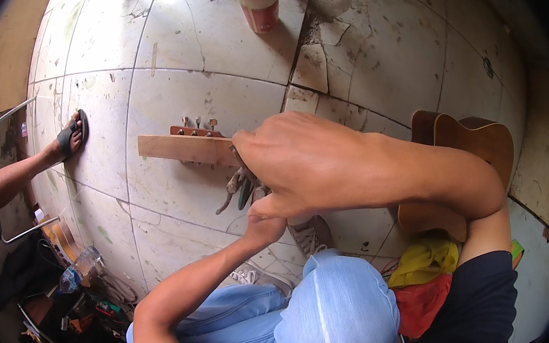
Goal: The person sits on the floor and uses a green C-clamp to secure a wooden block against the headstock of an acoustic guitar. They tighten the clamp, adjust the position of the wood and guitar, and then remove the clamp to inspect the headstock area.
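A guitar lies on the floor, its brown body at the right, partly behind my right forearm. Its headstock with metal tuning pegs points left. Alongside the headstock runs a flat strip of pale wood. My right hand is closed at the strip's right end, over a dark, rusty metal clamp; its fingertips are hidden. Beneath it, my left hand is closed by the clamp's lower end, mostly covered by the right hand. The guitar's neck is hidden behind my hands.
A glue bottle with a red cap stands at the far side. Another person's sandalled foot rests at the left. Tools, cables and a plastic bottle lie lower left. Yellow cloth and red cloth lie beside my knee. Some floor tiles are broken.
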### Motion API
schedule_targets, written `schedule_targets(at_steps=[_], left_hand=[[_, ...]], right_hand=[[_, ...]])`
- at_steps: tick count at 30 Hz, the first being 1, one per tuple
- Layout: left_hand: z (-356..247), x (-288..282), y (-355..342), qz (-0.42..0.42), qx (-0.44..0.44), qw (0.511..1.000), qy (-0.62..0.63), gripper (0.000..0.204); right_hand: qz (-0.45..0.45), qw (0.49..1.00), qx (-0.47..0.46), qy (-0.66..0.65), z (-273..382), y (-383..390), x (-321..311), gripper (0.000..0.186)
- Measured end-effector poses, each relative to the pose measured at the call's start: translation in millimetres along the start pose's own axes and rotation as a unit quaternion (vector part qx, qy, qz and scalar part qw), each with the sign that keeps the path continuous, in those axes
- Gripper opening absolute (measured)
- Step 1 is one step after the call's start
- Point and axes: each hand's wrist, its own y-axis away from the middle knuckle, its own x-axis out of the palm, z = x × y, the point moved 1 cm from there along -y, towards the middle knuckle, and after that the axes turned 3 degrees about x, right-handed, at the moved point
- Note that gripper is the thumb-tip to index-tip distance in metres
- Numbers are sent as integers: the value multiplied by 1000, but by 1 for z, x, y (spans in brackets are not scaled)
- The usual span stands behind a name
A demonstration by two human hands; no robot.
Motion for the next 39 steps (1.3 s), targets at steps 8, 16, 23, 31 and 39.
schedule_targets(at_steps=[8, 16, 23, 31, 39], left_hand=[[33, 20, -32, -129, 126, 969, 166, 32], [39, 26, -41, -179, 61, 967, 168, 35], [-1, 18, -39, -193, 106, 954, 201, 24], [-7, 14, -33, -203, 102, 958, 176, 24], [-9, 21, -37, -222, 124, 950, 180, 26]], right_hand=[[-82, 990, -58, 97, 11, 2, 6, 45], [-35, 993, -23, 114, 23, -4, 9, 54], [71, 986, -54, 139, 28, -17, -5, 44], [20, 984, 115, 137, 55, 8, -8, 73], [-4, 955, 169, -245, 20, 57, 23, 67]])
